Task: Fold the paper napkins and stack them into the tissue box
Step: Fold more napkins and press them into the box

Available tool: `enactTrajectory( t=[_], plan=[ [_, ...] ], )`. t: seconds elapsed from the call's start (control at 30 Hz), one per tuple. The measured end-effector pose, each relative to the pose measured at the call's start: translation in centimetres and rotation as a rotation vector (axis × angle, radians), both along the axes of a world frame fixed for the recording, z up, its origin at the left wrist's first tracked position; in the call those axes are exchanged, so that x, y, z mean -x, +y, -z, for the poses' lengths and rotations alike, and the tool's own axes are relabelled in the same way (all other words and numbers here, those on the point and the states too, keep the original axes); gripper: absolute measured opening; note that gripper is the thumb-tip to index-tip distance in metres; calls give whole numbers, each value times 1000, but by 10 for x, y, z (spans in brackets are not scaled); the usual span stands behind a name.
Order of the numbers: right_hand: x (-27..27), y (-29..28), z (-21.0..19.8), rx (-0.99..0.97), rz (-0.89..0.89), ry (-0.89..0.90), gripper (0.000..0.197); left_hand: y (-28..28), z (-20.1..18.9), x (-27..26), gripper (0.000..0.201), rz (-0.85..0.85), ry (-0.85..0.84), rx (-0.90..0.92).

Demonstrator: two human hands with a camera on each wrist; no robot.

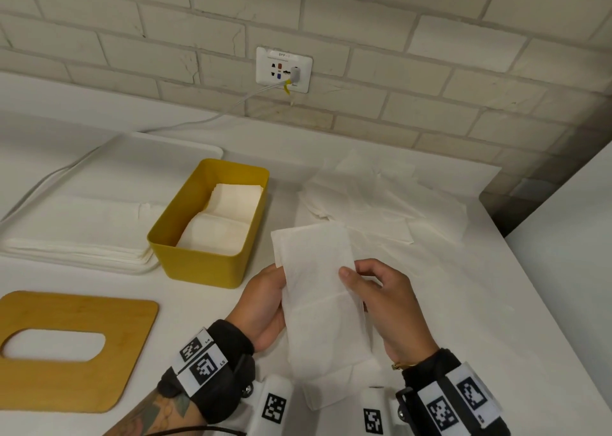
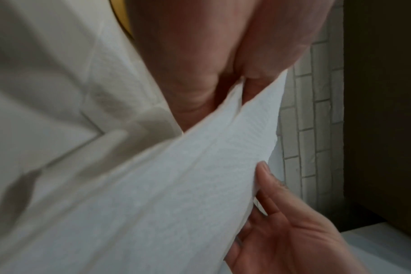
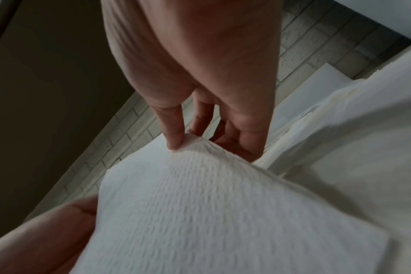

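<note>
White counter (image 1: 463, 303), brick wall behind. Left hand (image 1: 265, 303) and right hand (image 1: 394, 306) both pinch one long folded napkin (image 1: 321, 296), raised beside yellow tissue box (image 1: 205, 256) holding folded napkins (image 1: 225, 220).

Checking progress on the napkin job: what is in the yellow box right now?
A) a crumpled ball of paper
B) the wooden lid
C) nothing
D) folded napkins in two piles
D: the head view shows the box holding two piles of folded napkins, while the lid lies flat on the table.
</note>
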State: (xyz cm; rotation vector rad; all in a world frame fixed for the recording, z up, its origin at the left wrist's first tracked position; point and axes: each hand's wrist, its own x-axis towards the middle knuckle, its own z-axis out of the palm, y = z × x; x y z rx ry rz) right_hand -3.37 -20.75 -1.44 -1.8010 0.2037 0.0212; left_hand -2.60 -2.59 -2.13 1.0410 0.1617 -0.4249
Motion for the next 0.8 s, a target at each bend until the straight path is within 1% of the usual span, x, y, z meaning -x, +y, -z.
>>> enactTrajectory(
  t=[0.07,0.13,0.27,0.4,0.47,0.57,0.63,0.67,0.73,0.77,0.8],
  plan=[
    [-1,-3,-1,-10,1,14,12,1,0,0,29,-6,11,17],
    [-3,-3,-1,-1,11,12,14,1,-1,0,34,0,12,28],
    [-2,3,0,-11,52,-12,10,-2,-3,0,48,4,-15,31],
    [-1,10,5,-11,90,-4,13,-6,-3,-1,67,-7,-43,56],
    [-1,14,9,-20,112,7,16,-8,-2,0,67,-7,-63,55],
    [-1,19,11,-26,135,16,18,-10,-1,1,51,3,-82,7],
    [0,20,8,-43,148,17,17,-11,-1,-1,46,6,-93,-12],
    [1,19,7,-54,157,16,16,-10,-2,-1,48,0,-89,13],
    [1,17,3,-68,173,5,12,-9,-6,-2,60,-8,-90,86],
    [1,16,1,-67,181,-1,9,-9,-7,-1,65,11,-100,112],
    [1,17,1,-63,191,-2,8,-10,-9,0,65,37,-112,122]
  ],
)
